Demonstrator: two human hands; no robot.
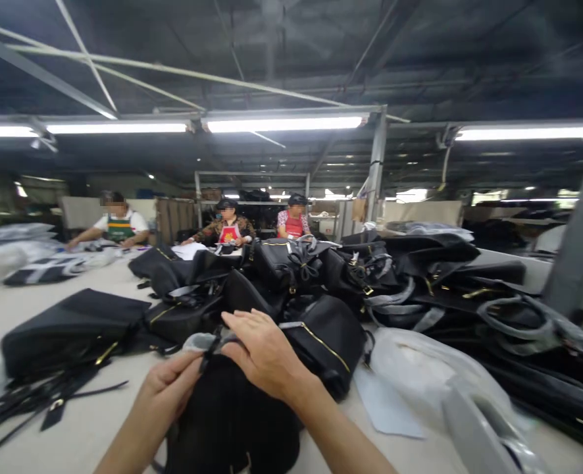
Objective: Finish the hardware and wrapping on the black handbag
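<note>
A black bag point(237, 415) stands on the table right in front of me, its top edge toward my hands. My left hand point(173, 382) is closed in a pinch on a black strap point(208, 355) at the top of this bag. A piece of clear plastic wrap point(200, 341) sticks up just above those fingertips. Over the top of the bag, my right hand point(262, 352) has its fingers stretched out and its thumb apart. Something greyish shows between that thumb and the fingers, too blurred to make out. Close behind lies another black bag point(328, 342) with a gold zipper.
Many black bags point(291, 263) are heaped across the white table point(138, 408), with more at right. Another black bag point(74, 329) with loose straps lies left. White plastic point(420, 368) and a pale sheet point(387, 405) are at right. Several people point(229, 227) work across the table.
</note>
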